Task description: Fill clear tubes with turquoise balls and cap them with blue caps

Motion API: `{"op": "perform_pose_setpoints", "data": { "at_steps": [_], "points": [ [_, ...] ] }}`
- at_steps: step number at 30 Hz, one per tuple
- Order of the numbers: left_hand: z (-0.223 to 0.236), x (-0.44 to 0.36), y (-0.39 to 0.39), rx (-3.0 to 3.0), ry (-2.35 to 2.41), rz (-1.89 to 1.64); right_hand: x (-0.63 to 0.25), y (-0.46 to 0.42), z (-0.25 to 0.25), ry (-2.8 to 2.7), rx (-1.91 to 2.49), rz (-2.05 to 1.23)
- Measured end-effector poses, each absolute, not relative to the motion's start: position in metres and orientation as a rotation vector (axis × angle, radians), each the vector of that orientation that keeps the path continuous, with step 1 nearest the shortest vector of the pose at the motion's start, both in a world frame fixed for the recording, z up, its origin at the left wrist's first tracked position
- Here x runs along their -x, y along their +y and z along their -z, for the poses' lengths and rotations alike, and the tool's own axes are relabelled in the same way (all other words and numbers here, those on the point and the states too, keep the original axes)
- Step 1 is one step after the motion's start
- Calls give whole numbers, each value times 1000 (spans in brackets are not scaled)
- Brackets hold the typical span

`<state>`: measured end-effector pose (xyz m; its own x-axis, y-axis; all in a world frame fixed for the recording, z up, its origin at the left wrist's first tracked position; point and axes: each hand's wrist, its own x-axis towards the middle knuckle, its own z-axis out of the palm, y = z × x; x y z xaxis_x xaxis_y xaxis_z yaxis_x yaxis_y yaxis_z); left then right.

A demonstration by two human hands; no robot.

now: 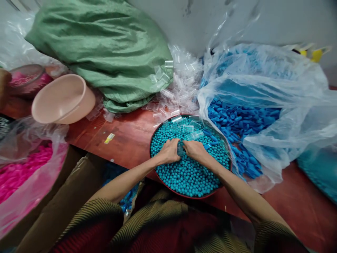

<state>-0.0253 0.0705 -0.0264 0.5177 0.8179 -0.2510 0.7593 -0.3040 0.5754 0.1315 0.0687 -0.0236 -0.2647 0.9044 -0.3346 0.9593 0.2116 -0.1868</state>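
Note:
Above a round tray [168, 190] with a red rim, filled with small teal balls [192, 175], my two hands come together. My left hand [170, 151] is closed on a short clear plastic tube [180, 149] with teal showing in it. Close against the tube's right side, my right hand [197, 151] is curled shut; what its fingers hold is hidden. Several empty clear tubes [188, 128] lie on the balls behind my hands. A few blue plastic caps [210, 137] rest beside them, right of my right hand.
Clear tubes [181, 80] are heaped behind the tray by a green sack [116, 52]. To the right, a clear bag [265, 84] spills blue pieces [244, 119]. A pink bowl [61, 102] stands left on the red table [126, 140]; pink pieces [26, 165] fill a lined box.

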Motion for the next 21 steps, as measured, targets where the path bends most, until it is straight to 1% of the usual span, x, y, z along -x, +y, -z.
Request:
{"op": "perform_pose_setpoints", "data": {
  "at_steps": [4, 8, 13, 16, 19, 21],
  "points": [
    [22, 22, 65, -2185, 1319, -93, -123, 93, 8, 2482, -1911, 260],
    [23, 24, 58, -2200, 1334, -99, -111, 120, 12, 2538, -1782, 214],
    [32, 30, 57, -2174, 1336, -232, -106, 131, 20, 2528, -1649, 341],
    [36, 33, 56, -2176, 1331, -278, -114, 130, 24, 2556, -1657, 448],
    [38, 34, 55, -2145, 1326, -329, -125, 123, 34, 2752, -1750, 657],
    [39, 35, 55, -2111, 1316, -400, -132, 116, 43, 2865, -1863, 913]
  ]
}}
